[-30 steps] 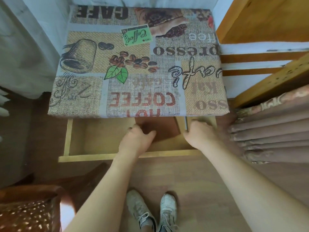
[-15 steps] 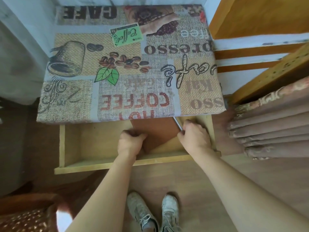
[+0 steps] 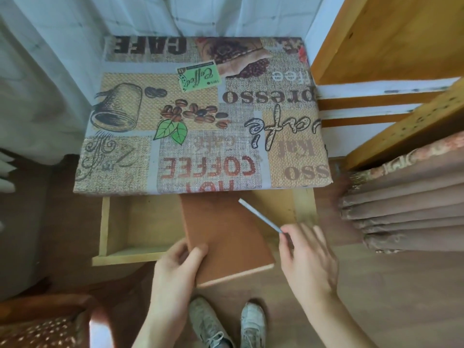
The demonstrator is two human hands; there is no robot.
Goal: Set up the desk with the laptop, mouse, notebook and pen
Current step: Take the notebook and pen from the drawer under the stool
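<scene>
Both grips closed: L hand (image 3: 175,268) w/ notebook (image 3: 226,237), R hand (image 3: 307,257) w/ pen (image 3: 259,216)

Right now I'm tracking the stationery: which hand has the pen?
The right hand pinches the grey pen by its near end; the left hand grips the brown notebook instead.

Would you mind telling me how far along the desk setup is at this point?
Done: the drawer is open. In hand: the left hand grips the notebook, and the right hand pinches the pen, both above the drawer. Left: the desk holds nothing yet; no laptop or mouse is in view.
</scene>
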